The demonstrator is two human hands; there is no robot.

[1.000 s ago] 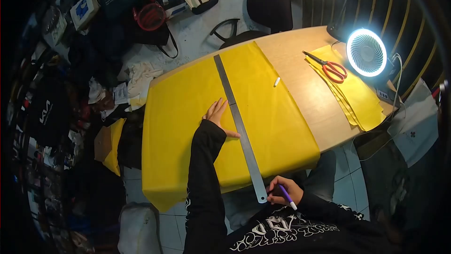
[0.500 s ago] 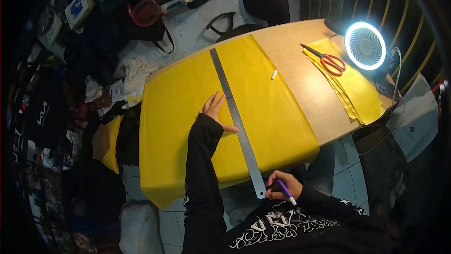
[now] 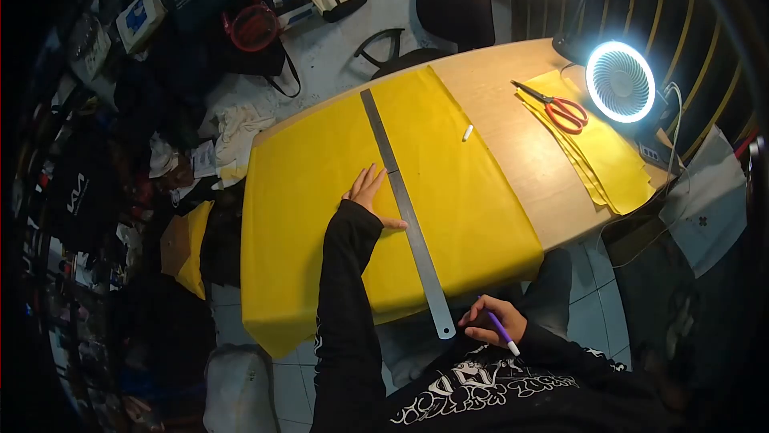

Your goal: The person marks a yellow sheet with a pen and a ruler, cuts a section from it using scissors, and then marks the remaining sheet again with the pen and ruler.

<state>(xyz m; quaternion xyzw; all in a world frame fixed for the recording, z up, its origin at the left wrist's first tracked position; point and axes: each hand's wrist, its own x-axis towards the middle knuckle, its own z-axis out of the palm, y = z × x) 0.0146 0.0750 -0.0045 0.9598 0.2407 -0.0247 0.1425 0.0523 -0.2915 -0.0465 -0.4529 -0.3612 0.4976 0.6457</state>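
A large yellow sheet (image 3: pixel 320 185) covers the left part of a wooden table (image 3: pixel 513 136). A long metal ruler (image 3: pixel 404 209) lies across the sheet from the far edge to past the near edge. My left hand (image 3: pixel 368 193) lies flat on the sheet, fingers spread, thumb touching the ruler's left side. My right hand (image 3: pixel 493 321) is just right of the ruler's near end, off the table edge, gripping a purple pen (image 3: pixel 503 333) with its white tip pointing toward me.
A small white stick of chalk (image 3: pixel 467 132) lies on the bare wood. Red-handled scissors (image 3: pixel 561 108) rest on a stack of yellow sheets (image 3: pixel 609 161) at the right, beside a lit ring-shaped fan (image 3: pixel 621 80). An office chair (image 3: pixel 432 16) stands behind the table; bags and clutter fill the floor at left.
My right hand with the pen has shifted slightly right, away from the ruler's near end. The left hand stays pressed beside the ruler.
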